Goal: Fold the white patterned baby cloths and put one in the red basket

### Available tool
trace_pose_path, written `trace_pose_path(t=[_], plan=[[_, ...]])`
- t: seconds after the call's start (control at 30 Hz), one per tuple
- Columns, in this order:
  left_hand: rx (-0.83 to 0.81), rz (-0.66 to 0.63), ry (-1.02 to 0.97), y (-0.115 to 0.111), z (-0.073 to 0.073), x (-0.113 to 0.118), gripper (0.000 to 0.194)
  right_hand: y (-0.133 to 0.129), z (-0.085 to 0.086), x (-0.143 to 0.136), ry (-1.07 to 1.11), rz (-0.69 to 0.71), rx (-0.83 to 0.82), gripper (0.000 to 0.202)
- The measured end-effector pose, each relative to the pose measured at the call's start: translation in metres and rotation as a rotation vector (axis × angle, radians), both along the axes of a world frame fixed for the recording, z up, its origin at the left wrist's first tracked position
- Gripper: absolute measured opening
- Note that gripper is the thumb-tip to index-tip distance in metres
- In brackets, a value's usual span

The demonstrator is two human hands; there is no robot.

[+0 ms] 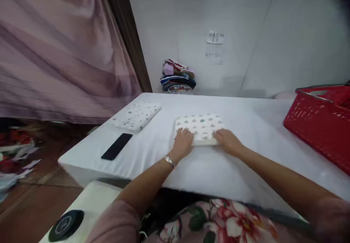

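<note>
A folded white cloth (201, 126) with a small grey-and-blue print lies on the white-covered table (153, 148) in front of me. My left hand (183, 141), with a silver bracelet at the wrist, grips its near left corner, fingers curled on top. At the near right corner my right hand (228, 141) holds the same cloth, its fingertips on the edge. Both thumbs are hard to make out. Another folded white cloth (138, 115) with a dark print rests farther left, apart from both hands.
A black phone (117, 146) lies near the table's left edge. At the right stands a red plastic basket (319, 126). Folded fabrics (178, 77) are stacked against the back wall. A pink curtain (60, 53) hangs at the left. A round black object (66, 225) sits on a pale surface below.
</note>
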State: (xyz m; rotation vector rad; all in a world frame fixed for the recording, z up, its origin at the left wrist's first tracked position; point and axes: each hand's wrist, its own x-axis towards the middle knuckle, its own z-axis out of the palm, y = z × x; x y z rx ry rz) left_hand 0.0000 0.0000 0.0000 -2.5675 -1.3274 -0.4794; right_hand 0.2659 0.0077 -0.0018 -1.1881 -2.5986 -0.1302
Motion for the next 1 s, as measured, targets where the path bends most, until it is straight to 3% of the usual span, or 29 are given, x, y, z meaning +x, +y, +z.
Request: trace_pose_path(t=[0.1,0.17,0.3,0.4,0.7,1.0], plan=[[-0.086,-0.018,-0.087,-0.015,-0.020,-0.006,0.030,-0.023,-0.022,0.010,0.118,0.024,-0.069,0.044],[-0.132,-0.051,-0.140,-0.020,-0.023,-0.010,0.034,-0.030,-0.027,0.016,0.220,0.015,-0.137,0.043],[-0.227,-0.089,-0.216,-0.015,-0.005,-0.014,0.030,-0.024,-0.020,0.024,0.403,-0.061,-0.269,0.030],[-0.287,-0.102,-0.249,-0.009,0.006,-0.011,0.026,-0.015,-0.013,0.023,0.376,-0.080,-0.260,0.026],[-0.325,-0.087,-0.140,0.002,0.006,-0.006,0.023,-0.004,0.000,0.018,0.116,0.064,-0.260,0.031],[-0.280,-0.105,0.006,0.000,0.016,0.000,0.018,-0.004,-0.002,0.016,0.152,0.082,-0.253,0.030]])
